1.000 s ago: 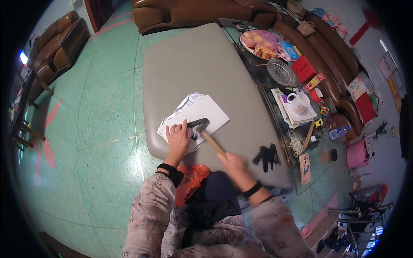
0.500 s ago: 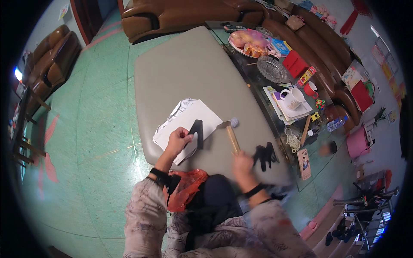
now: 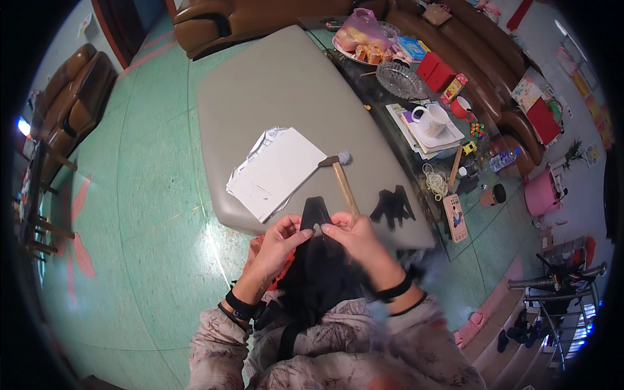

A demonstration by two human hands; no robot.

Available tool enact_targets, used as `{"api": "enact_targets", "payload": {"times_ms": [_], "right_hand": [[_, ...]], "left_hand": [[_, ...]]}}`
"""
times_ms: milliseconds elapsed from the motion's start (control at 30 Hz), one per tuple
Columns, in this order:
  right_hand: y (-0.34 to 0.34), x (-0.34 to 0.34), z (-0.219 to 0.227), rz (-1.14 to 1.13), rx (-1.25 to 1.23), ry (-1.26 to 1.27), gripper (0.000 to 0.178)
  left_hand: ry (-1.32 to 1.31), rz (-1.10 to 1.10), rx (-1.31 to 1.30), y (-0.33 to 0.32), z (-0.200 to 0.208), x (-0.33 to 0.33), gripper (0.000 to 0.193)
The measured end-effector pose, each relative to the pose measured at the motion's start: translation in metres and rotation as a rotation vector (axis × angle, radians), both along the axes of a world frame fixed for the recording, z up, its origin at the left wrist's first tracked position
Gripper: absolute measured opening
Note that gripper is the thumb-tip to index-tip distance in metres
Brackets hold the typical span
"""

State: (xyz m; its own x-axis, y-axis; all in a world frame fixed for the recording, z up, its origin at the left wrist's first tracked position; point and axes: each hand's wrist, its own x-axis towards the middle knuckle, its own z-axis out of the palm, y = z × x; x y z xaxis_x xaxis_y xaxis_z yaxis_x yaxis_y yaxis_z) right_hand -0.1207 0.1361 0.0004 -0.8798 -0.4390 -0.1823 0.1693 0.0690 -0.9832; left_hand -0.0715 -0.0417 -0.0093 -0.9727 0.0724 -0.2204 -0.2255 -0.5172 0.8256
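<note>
My left hand point(image 3: 286, 239) and right hand point(image 3: 357, 238) pinch a flat, tapered black piece point(image 3: 316, 210) between them, just over the near edge of the grey padded bench point(image 3: 273, 84). A small pale spot shows on it between my thumbs. Beyond my right hand a hammer point(image 3: 344, 185) with a wooden handle lies on the bench, its head beside a small greyish ball point(image 3: 344, 157). To its left lies a white board point(image 3: 276, 174) on crumpled printed paper. Several thin black pieces point(image 3: 394, 207) rest in a heap right of the hammer.
A dark glass table point(image 3: 416, 156) along the bench's right side carries a white mug point(image 3: 430, 121), a glass dish point(image 3: 401, 80), a phone point(image 3: 455, 218) and string point(image 3: 434, 181). Brown sofas point(image 3: 260, 26) stand behind. A red plastic bag point(image 3: 252, 257) shows by my left wrist.
My right hand has let go of the hammer, which now lies on the bench, and has taken hold of the black piece. My left hand has brought that piece off the white board toward me.
</note>
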Motion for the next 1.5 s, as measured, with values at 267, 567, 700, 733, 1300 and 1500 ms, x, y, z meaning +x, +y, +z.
{"api": "enact_targets", "payload": {"times_ms": [267, 567, 700, 733, 1300, 1500], "right_hand": [[0.004, 0.022, 0.028, -0.097, 0.189, 0.371, 0.013], [0.009, 0.023, 0.035, -0.012, 0.322, 0.614, 0.014], [0.016, 0.014, 0.032, 0.118, 0.303, 0.454, 0.012], [0.017, 0.013, 0.032, 0.151, 0.287, 0.407, 0.011], [0.002, 0.020, 0.015, -0.187, 0.232, 0.385, 0.019], [0.012, 0.022, -0.007, -0.066, -0.042, 0.032, 0.027]], "left_hand": [[0.028, -0.077, -0.115, 0.009, 0.007, 0.015, 0.015], [0.074, -0.074, -0.269, 0.020, 0.011, 0.021, 0.015], [0.098, -0.100, -0.301, 0.023, 0.013, 0.022, 0.014], [0.062, -0.083, -0.270, 0.024, 0.012, 0.022, 0.015], [-0.012, 0.018, -0.194, 0.028, 0.003, 0.019, 0.012], [-0.043, 0.052, -0.102, 0.030, 0.000, 0.017, 0.012]]}}
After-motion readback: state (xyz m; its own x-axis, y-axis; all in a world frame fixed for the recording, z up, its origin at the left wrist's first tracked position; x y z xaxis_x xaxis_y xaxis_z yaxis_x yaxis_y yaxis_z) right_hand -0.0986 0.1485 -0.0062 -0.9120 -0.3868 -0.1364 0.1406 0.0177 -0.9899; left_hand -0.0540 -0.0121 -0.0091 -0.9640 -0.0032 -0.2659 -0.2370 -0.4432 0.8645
